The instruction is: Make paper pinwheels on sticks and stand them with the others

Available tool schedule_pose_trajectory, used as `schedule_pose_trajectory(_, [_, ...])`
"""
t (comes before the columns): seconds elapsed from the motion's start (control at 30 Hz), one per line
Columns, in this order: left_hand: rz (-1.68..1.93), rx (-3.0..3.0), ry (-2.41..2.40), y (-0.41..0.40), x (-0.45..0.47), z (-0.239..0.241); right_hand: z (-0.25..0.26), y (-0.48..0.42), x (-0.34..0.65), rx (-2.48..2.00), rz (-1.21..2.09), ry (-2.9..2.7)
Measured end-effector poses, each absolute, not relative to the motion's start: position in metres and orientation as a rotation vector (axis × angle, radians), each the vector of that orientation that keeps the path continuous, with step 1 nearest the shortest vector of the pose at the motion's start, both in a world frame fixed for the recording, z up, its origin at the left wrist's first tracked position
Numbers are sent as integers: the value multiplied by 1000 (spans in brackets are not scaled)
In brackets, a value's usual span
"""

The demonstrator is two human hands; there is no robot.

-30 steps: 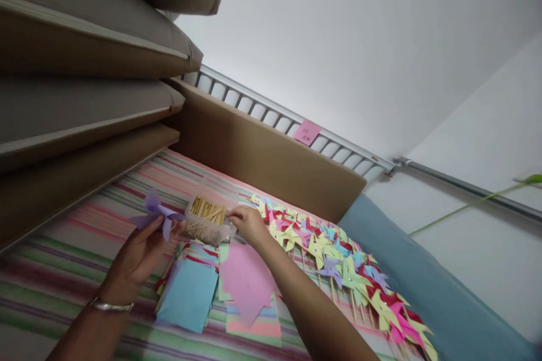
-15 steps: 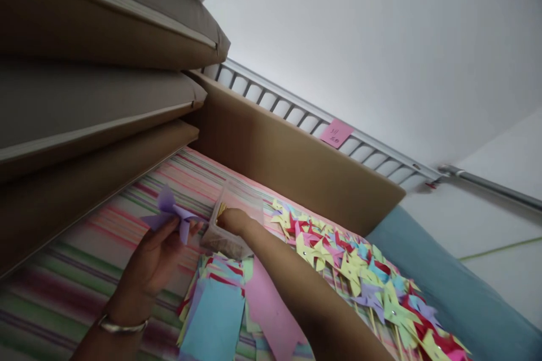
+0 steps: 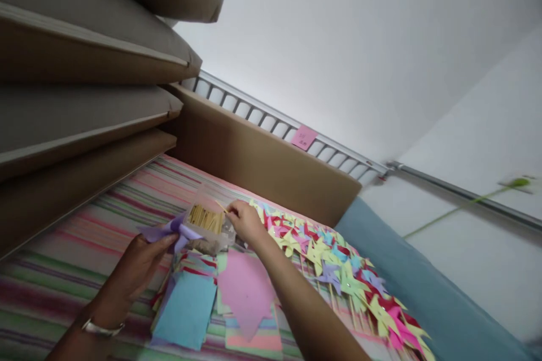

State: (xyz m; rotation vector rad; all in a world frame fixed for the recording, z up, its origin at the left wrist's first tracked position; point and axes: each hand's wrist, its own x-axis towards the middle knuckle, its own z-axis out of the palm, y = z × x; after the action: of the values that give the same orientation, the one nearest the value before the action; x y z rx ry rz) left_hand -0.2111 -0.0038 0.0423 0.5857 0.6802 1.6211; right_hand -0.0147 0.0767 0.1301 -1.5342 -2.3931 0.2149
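Observation:
My left hand [image 3: 141, 265] pinches a purple paper pinwheel [image 3: 186, 233] beside the clear plastic box [image 3: 204, 194]. Several short wooden sticks [image 3: 205, 218] lie in a pile inside that box. Over its right side, my right hand [image 3: 246, 221] is closed on a thin wooden stick [image 3: 221, 206], held between thumb and fingers. Small clear pieces, too blurred to name, sit in the box below this hand. Just in front of the box lie a stack of coloured paper with a blue sheet [image 3: 190, 304] on top and a pink paper piece [image 3: 245, 287].
Finished pinwheels on sticks [image 3: 330, 271] lie in a long row at the right on the striped cloth [image 3: 84, 259]. A brown board [image 3: 262, 163] stands along the back, before a metal rail. Stacked cushions [image 3: 84, 107] rise at the left.
My right hand has come up out of the box to the right, now with a stick in its fingers. The left hand has brought the pinwheel nearer the box. The view has shifted.

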Motion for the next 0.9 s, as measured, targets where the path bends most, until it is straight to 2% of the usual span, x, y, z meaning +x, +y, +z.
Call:
schedule_pose_trajectory(0.1, [1502,901,818,-32,-188,49,133,7,15,-1547,421,-2201])
schedule_pose_trajectory(0.17, [1441,1099,876,-60,-167,55,129,-39,34,-1493,728,-1931])
schedule_pose_trajectory(0.23, [1350,1252,862,-92,-147,61,125,-80,51,-1387,976,-1664])
schedule_pose_trajectory(0.3, [1288,1375,794,-125,-129,69,125,-115,65,-1308,1083,-1517])
schedule_pose_trajectory(0.5, [1178,1733,667,-192,-106,104,138,-184,83,-1201,1096,-1485])
schedule_pose_trajectory(0.9, [1538,1695,809,-239,-92,132,153,-236,91,-1083,1107,-1535])
